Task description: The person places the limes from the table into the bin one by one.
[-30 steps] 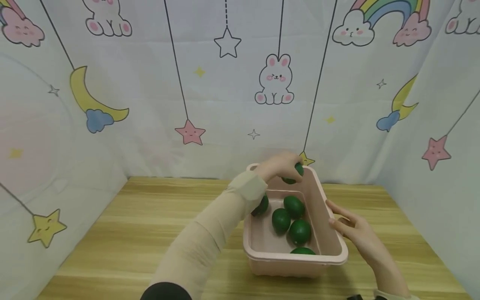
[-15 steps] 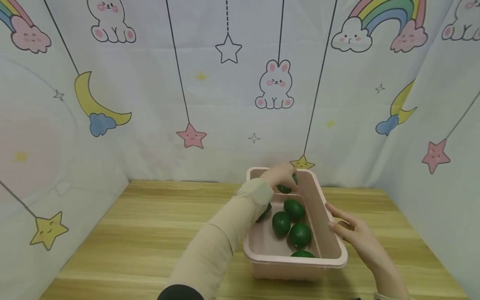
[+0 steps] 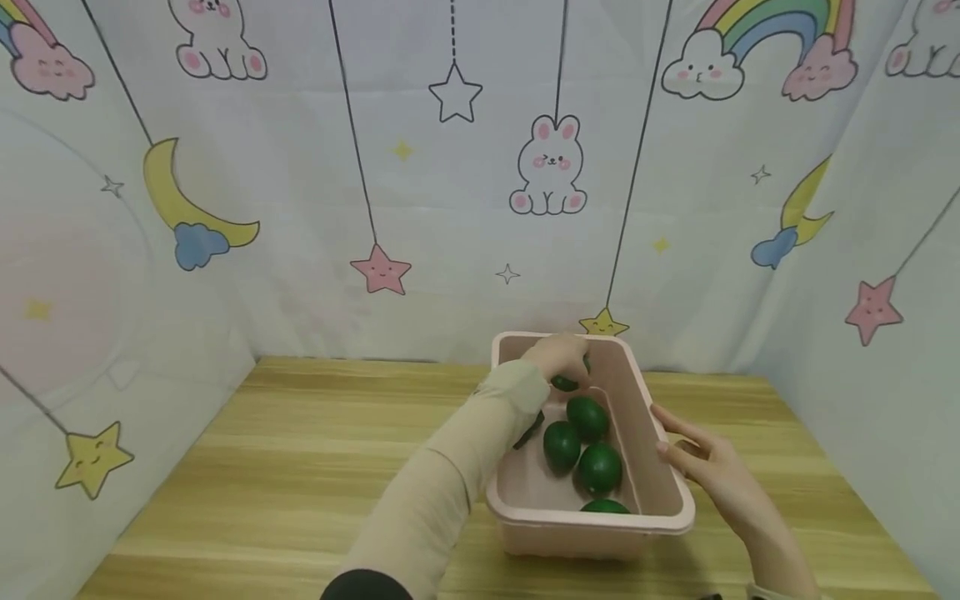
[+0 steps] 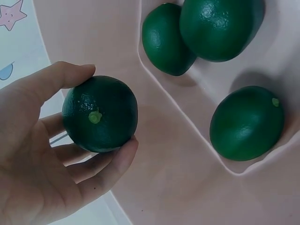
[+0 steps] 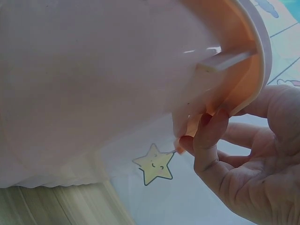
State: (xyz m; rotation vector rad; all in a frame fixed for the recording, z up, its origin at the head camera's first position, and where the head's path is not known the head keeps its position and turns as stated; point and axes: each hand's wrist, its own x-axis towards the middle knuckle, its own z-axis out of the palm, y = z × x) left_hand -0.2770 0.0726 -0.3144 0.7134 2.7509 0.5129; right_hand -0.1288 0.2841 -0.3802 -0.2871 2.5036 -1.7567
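A pink plastic bin (image 3: 577,542) stands on the table with several green limes (image 3: 600,468) lying on its floor. My left hand (image 3: 558,357) reaches into the far end of the bin, below the rim. Its thumb and fingers hold one lime (image 4: 101,115), stem end facing the left wrist camera. In that view, other limes (image 4: 247,123) lie on the bin floor beyond the held one. My right hand (image 3: 716,475) grips the bin's right rim, fingertips (image 5: 213,126) curled up under the lip. The left sleeve hides part of the bin's left side.
The wood-grain table (image 3: 300,467) spreads out around the bin. Behind it and at both sides hangs a white curtain (image 3: 450,183) printed with stars, moons and rabbits. The far end of the bin is close to this curtain.
My left hand has lowered the lime from rim height down into the far end of the bin. The right hand keeps its hold on the rim, and the bin stays in place.
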